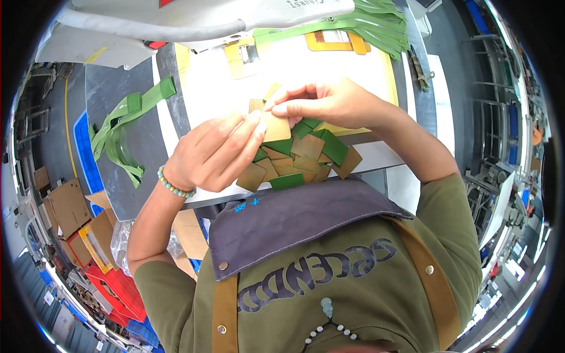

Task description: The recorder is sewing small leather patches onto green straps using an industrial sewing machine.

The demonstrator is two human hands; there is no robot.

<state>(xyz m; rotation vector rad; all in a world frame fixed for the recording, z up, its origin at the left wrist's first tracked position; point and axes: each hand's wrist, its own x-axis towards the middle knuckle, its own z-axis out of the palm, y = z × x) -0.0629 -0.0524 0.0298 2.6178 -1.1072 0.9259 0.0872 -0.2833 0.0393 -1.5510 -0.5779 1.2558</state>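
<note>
Both hands meet over the near edge of a white worktable [212, 94]. My left hand [215, 154] and my right hand [321, 103] pinch one small tan square patch [275, 127] between their fingertips. Just below it lies a loose pile of tan and green square patches [300, 159], some overlapping, close to the table's front edge. A bead bracelet [173, 187] circles my left wrist. My grey apron flap [294, 215] hangs right under the pile.
A sewing machine head [176, 23] spans the far side of the table. Green straps [126, 126] lie on the grey side surface at left, and more green straps [376, 23] are heaped at the back right. Cardboard boxes and red crates [88, 247] stand on the floor at left.
</note>
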